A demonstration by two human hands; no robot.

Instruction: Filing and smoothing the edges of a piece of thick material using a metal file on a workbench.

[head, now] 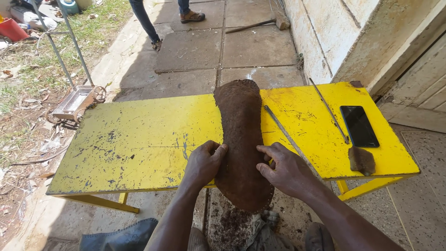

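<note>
A long brown fibrous mat, shaped like a shoe sole, lies across a worn yellow table and hangs over its near edge. My left hand presses on the mat's left edge with fingers curled. Fingers bent, my right hand rests against its right edge. Both hands pinch the piece near its lower half.
Two thin metal rods, a black phone and a small brown fibrous scrap lie on the table's right side. Another person's legs stand on the paving beyond. A wall rises at right; metal frame and grass at left.
</note>
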